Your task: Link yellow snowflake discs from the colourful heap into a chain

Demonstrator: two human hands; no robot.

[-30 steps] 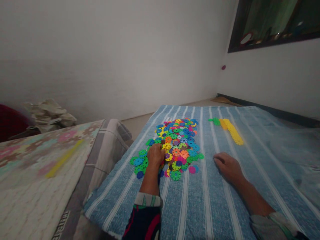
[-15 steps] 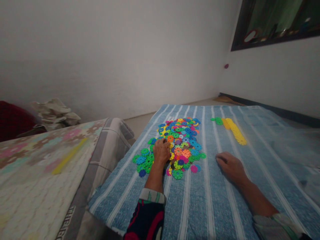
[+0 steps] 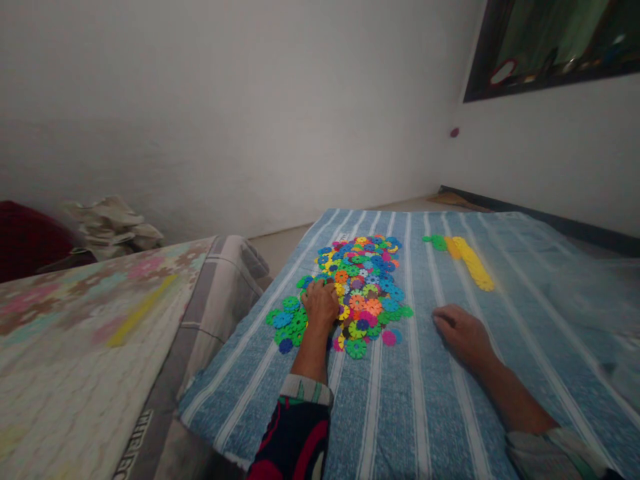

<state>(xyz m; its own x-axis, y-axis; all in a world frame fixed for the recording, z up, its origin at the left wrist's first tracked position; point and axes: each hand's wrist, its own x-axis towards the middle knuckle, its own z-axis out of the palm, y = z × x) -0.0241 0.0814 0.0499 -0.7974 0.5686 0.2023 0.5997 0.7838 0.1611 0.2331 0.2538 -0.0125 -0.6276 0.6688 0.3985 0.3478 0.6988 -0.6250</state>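
Note:
A heap of colourful flower-shaped plastic discs [image 3: 373,305] lies on the blue striped cloth [image 3: 400,400]. My left hand [image 3: 320,305] rests on the heap's left side, palm down. Its fingers are slightly spread and touch the green and yellow discs; no disc shows in its grip. To the right of the heap, my right hand [image 3: 463,333] lies on the cloth with its fingers curled in, and nothing shows in it. Beyond that hand is a row of overlapping yellow discs [image 3: 474,264], with orange ones and green discs [image 3: 438,242] at its far end.
On the left stands a second surface under a patterned cover [image 3: 165,320], with a blurred yellow strip [image 3: 143,310] on it. Clear plastic [image 3: 590,293] lies at the right. A white wall [image 3: 300,120] rises behind, and a dark-framed window [image 3: 555,47] is at upper right.
My left hand has shifted slightly left over the heap, and its fingers are more spread. My right hand stays where it was.

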